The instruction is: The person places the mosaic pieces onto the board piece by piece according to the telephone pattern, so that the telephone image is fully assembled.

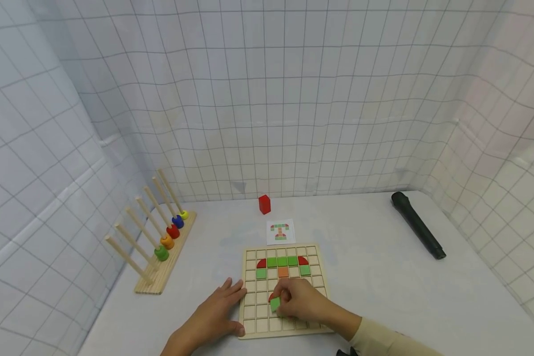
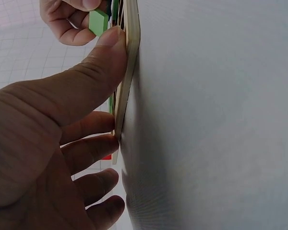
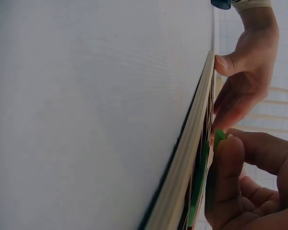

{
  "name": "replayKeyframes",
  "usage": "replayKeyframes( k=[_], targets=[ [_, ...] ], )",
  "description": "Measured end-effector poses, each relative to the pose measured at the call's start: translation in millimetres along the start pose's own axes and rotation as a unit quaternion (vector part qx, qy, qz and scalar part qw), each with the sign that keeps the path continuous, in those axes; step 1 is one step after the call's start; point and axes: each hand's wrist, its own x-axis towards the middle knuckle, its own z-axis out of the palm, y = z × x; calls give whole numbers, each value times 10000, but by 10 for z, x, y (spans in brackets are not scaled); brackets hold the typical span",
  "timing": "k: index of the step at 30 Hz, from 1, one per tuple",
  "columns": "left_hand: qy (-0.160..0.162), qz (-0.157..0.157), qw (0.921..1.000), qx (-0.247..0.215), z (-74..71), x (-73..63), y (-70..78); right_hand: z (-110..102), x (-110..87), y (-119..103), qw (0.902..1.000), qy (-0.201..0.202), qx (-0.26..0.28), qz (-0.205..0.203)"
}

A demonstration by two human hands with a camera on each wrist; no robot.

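A wooden grid board lies on the table, its upper cells holding several green tiles, an orange tile and red rounded tiles at both ends of the row. My right hand pinches a green square tile between thumb and fingertips, close over the lower middle of the board. Part of a red tile shows just behind it, and the hand hides the cells beneath. At the board's left edge rests my left hand, fingers spread, thumb touching the wooden rim in the left wrist view.
Behind the board lies a white pattern card with a small coloured figure, and a red block stands farther back. A wooden peg rack with coloured beads is at the left. A black microphone lies at the right.
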Motion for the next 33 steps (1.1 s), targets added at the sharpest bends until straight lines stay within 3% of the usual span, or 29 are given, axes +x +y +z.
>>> replayKeyframes(
  k=[17, 33],
  targets=[
    [20, 60, 10000, 11, -3, 2, -2, 88, 5, -32, 9954, 101, -922, -226],
    [74, 165, 9998, 28, 7, 0, -18, 81, 6, -14, 9980, 15, -607, -149]
  ],
)
